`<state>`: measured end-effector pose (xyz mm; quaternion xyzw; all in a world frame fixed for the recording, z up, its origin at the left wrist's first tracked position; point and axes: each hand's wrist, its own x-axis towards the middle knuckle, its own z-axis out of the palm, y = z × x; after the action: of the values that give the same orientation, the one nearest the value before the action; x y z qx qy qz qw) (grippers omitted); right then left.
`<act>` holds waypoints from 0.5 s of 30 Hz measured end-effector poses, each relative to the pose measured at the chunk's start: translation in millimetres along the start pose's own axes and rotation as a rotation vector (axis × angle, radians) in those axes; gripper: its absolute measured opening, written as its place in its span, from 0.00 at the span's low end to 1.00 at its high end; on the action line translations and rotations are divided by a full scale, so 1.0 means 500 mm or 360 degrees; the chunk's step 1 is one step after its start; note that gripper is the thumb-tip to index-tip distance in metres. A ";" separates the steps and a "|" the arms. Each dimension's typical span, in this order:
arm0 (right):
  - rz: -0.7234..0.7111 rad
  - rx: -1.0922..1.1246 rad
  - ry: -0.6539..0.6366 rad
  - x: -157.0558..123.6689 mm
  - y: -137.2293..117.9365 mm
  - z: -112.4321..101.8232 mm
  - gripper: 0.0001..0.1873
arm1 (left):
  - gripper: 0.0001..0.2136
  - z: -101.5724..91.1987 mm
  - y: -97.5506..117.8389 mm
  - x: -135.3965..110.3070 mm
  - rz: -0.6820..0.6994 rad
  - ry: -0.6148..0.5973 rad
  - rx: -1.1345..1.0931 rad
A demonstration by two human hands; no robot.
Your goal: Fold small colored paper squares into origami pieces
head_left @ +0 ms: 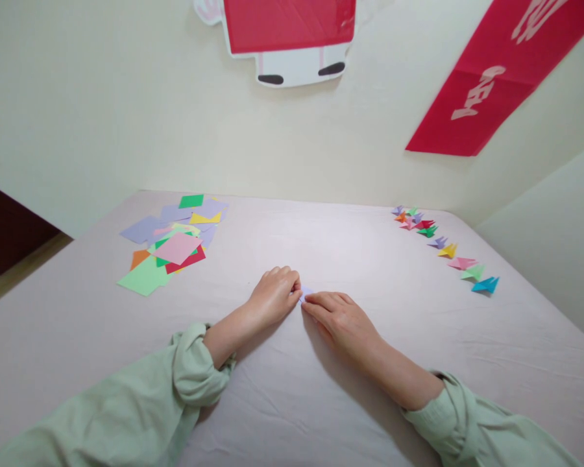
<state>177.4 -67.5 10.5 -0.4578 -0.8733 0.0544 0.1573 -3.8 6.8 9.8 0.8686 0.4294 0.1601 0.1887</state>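
Observation:
A small piece of lavender paper [306, 293] lies at the middle of the cloth-covered table, mostly hidden by my fingers. My left hand [276, 293] is closed over its left side, fingers curled and thumb pressed near the edge. From the right, my right hand [341, 319] holds the paper's other side with its fingertips together. The hands almost touch, and only a sliver of the paper shows between them. Its folds are too small to make out.
Loose coloured paper squares [178, 248] lie in a heap at the back left. Several folded paper cranes [448, 251] stand in a slanting row on the right. Behind the pale tablecloth [292, 237] rises a wall [292, 143] with a red banner [486, 91].

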 end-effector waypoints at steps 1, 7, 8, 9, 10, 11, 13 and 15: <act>0.0002 -0.0007 -0.0010 -0.001 0.000 0.001 0.15 | 0.03 0.002 -0.002 0.000 0.0007 0.0003 0.0000; 0.0013 -0.0032 -0.0009 -0.003 -0.002 -0.001 0.14 | 0.05 0.012 -0.005 -0.003 0.0049 0.0049 0.0038; 0.0014 -0.0033 -0.0006 -0.003 -0.003 -0.002 0.14 | 0.05 0.012 -0.004 -0.003 0.0042 0.0062 0.0044; 0.0016 -0.0034 -0.0002 -0.003 -0.003 -0.003 0.14 | 0.05 0.012 -0.004 -0.004 0.0028 0.0073 0.0045; 0.0019 -0.0033 0.0003 -0.003 -0.003 -0.004 0.14 | 0.05 0.011 -0.003 -0.006 0.0009 0.0086 0.0036; 0.0020 -0.0029 0.0008 -0.003 -0.004 -0.004 0.14 | 0.06 0.009 -0.002 -0.009 -0.0012 0.0107 0.0022; 0.0022 -0.0020 0.0016 -0.003 -0.004 -0.004 0.13 | 0.06 0.004 0.002 -0.019 -0.0051 0.0171 -0.0004; 0.0027 -0.0019 0.0017 -0.003 -0.003 -0.003 0.13 | 0.06 0.001 0.008 -0.034 -0.0051 0.0237 0.0012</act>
<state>177.6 -69.7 12.0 -0.4665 -0.8688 0.0481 0.1588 -10.6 -9.3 9.3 0.8480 0.4567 0.2195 0.1556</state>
